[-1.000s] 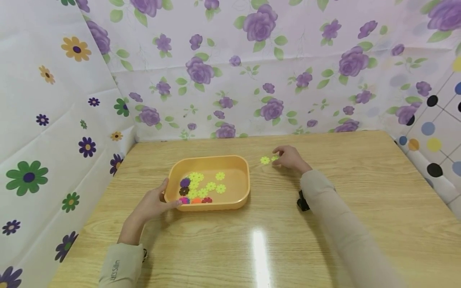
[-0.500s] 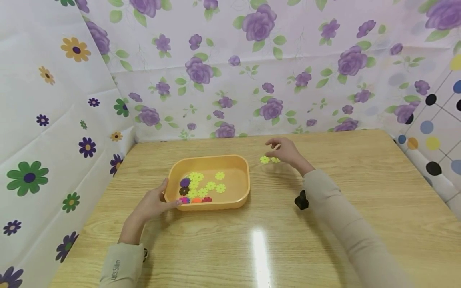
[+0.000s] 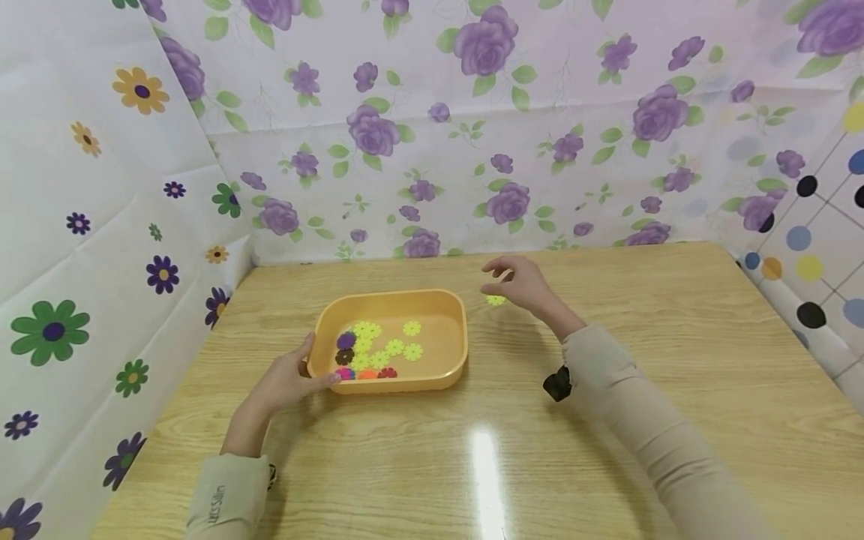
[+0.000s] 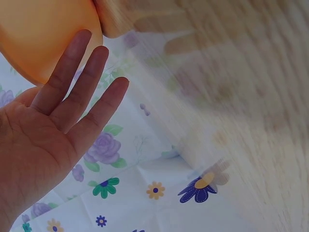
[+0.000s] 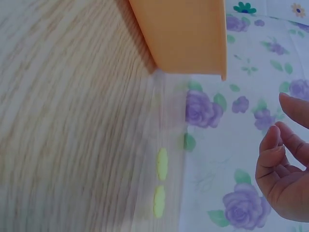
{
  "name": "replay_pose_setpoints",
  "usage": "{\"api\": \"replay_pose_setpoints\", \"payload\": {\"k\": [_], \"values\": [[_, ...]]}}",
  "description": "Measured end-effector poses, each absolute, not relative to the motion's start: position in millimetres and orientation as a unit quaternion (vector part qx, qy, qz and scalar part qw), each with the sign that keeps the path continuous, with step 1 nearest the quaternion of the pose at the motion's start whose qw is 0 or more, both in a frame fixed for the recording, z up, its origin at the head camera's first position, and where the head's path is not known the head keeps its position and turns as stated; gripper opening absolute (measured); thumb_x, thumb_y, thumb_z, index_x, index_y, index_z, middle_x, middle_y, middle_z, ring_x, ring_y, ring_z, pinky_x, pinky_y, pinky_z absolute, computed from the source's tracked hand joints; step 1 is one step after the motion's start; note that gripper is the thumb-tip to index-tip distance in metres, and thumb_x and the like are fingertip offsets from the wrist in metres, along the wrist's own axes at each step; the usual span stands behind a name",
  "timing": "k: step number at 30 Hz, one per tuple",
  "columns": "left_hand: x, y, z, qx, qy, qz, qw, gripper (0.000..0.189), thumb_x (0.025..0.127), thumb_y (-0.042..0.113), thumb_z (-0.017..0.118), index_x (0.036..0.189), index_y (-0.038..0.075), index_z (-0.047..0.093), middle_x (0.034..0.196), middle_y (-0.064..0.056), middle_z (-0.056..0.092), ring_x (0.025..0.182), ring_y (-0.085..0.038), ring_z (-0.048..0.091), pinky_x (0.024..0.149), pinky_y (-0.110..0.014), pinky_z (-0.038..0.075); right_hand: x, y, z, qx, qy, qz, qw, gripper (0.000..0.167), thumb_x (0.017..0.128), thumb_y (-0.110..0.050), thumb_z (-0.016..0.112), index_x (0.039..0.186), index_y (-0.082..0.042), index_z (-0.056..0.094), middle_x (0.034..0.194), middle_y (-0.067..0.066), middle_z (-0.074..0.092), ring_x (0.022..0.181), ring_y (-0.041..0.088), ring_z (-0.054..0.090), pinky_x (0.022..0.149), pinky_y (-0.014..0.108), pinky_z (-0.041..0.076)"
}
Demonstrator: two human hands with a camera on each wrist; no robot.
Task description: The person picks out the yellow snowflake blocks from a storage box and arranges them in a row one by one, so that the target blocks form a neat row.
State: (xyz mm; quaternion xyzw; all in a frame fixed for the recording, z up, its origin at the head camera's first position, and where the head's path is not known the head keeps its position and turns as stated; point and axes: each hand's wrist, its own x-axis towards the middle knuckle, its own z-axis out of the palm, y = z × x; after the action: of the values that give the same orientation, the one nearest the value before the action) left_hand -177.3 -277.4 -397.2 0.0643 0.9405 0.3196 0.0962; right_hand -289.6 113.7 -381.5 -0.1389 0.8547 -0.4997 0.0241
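In the head view, my left hand (image 3: 286,382) is at the left end of a yellow-orange plastic basin (image 3: 442,375), its thumb over the near rim. The left wrist view shows that hand's fingers (image 4: 79,87) extended beside the basin wall. Several lime-yellow flower-shaped pieces (image 3: 412,351) lie inside, with purple (image 3: 346,341), dark brown, pink, orange and red ones towards the left and near side. My right hand (image 3: 520,285) hovers right of the basin, thumb and index finger parted, nothing visible between them. Beneath it on the table are two yellow flower-shaped pieces (image 5: 161,164), one hidden in the head view.
The wood-grain table (image 3: 378,465) runs up to a purple-flowered cloth (image 3: 432,150) at the back. Another flower-print cloth (image 3: 121,300) hangs along the left. A small black device (image 3: 557,384) is under the right sleeve.
My right hand has lifted off the yellow pieces and shifted left, its thumb and index finger parting. Both pieces stay on the table. The left hand and basin hold their place.
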Motion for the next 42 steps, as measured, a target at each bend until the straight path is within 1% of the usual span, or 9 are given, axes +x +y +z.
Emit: {"api": "replay_pose_setpoints", "payload": {"k": [9, 15, 18, 22, 28, 32, 37, 39, 42], "values": [[-179, -276, -397, 0.069, 0.942, 0.313, 0.098, 0.097, 0.081, 0.041, 0.067, 0.142, -0.007, 0.010, 0.131, -0.032, 0.040, 0.101, -0.031, 0.056, 0.083, -0.045, 0.044, -281, 95, -385, -0.156, 0.843, -0.513, 0.041, 0.033, 0.079, -0.014, 0.072, 0.110, -0.005, 0.062, 0.103, 0.012, 0.055, 0.081, 0.025, 0.055, 0.066, 0.033, 0.046], [-179, -278, -397, 0.064, 0.941, 0.317, 0.099, 0.096, 0.081, 0.040, 0.067, 0.143, -0.006, 0.009, 0.133, -0.031, 0.038, 0.103, -0.033, 0.054, 0.085, -0.045, 0.043, -274, 79, -388, -0.183, 0.834, -0.518, 0.053, 0.037, 0.079, -0.014, 0.072, 0.112, -0.003, 0.061, 0.106, 0.016, 0.056, 0.079, 0.023, 0.057, 0.067, 0.033, 0.047], [-178, -278, -397, 0.062, 0.941, 0.316, 0.100, 0.097, 0.081, 0.040, 0.067, 0.143, -0.006, 0.010, 0.131, -0.032, 0.039, 0.101, -0.031, 0.055, 0.084, -0.044, 0.044, -272, 71, -389, -0.196, 0.826, -0.524, 0.061, 0.039, 0.079, -0.013, 0.071, 0.115, -0.001, 0.060, 0.107, 0.018, 0.057, 0.079, 0.023, 0.058, 0.067, 0.032, 0.048], [-177, -277, -396, 0.066, 0.942, 0.313, 0.099, 0.097, 0.080, 0.040, 0.068, 0.142, -0.007, 0.010, 0.132, -0.033, 0.037, 0.098, -0.029, 0.056, 0.083, -0.044, 0.045, -268, 58, -391, -0.213, 0.818, -0.529, 0.073, 0.043, 0.079, -0.014, 0.071, 0.118, 0.000, 0.059, 0.107, 0.020, 0.057, 0.079, 0.023, 0.059, 0.065, 0.031, 0.048], [-178, -276, -397, 0.068, 0.941, 0.316, 0.097, 0.096, 0.081, 0.039, 0.068, 0.142, -0.007, 0.010, 0.132, -0.032, 0.038, 0.096, -0.027, 0.057, 0.082, -0.044, 0.045, -265, 39, -393, -0.234, 0.829, -0.502, 0.072, 0.045, 0.078, -0.015, 0.073, 0.117, 0.000, 0.059, 0.104, 0.020, 0.059, 0.080, 0.024, 0.059, 0.065, 0.028, 0.048], [-178, -276, -397, 0.072, 0.939, 0.321, 0.096, 0.096, 0.081, 0.038, 0.068, 0.142, -0.008, 0.010, 0.130, -0.032, 0.041, 0.095, -0.026, 0.058, 0.081, -0.043, 0.046, -264, 29, -394, -0.249, 0.837, -0.480, 0.079, 0.047, 0.078, -0.016, 0.073, 0.119, 0.000, 0.058, 0.105, 0.020, 0.059, 0.079, 0.023, 0.059, 0.066, 0.028, 0.048], [-177, -277, -397, 0.074, 0.940, 0.321, 0.095, 0.097, 0.081, 0.040, 0.068, 0.141, -0.009, 0.011, 0.133, -0.033, 0.037, 0.098, -0.030, 0.057, 0.083, -0.044, 0.044, -263, 20, -397, -0.271, 0.831, -0.475, 0.100, 0.049, 0.078, -0.016, 0.073, 0.121, 0.001, 0.056, 0.109, 0.022, 0.057, 0.082, 0.024, 0.060, 0.066, 0.027, 0.049], [-176, -276, -397, 0.074, 0.939, 0.322, 0.094, 0.097, 0.080, 0.041, 0.067, 0.141, -0.009, 0.011, 0.134, -0.033, 0.035, 0.101, -0.032, 0.056, 0.084, -0.045, 0.044, -263, 15, -399, -0.283, 0.830, -0.471, 0.098, 0.049, 0.077, -0.016, 0.074, 0.120, 0.002, 0.057, 0.108, 0.022, 0.057, 0.085, 0.026, 0.059, 0.067, 0.026, 0.049], [-176, -275, -396, 0.076, 0.938, 0.325, 0.093, 0.096, 0.081, 0.040, 0.067, 0.142, -0.009, 0.010, 0.132, -0.033, 0.037, 0.100, -0.032, 0.057, 0.083, -0.044, 0.045, -263, 10, -403, -0.293, 0.833, -0.460, 0.092, 0.049, 0.076, -0.015, 0.074, 0.119, 0.003, 0.058, 0.105, 0.022, 0.059, 0.090, 0.030, 0.057, 0.070, 0.026, 0.048]]}}
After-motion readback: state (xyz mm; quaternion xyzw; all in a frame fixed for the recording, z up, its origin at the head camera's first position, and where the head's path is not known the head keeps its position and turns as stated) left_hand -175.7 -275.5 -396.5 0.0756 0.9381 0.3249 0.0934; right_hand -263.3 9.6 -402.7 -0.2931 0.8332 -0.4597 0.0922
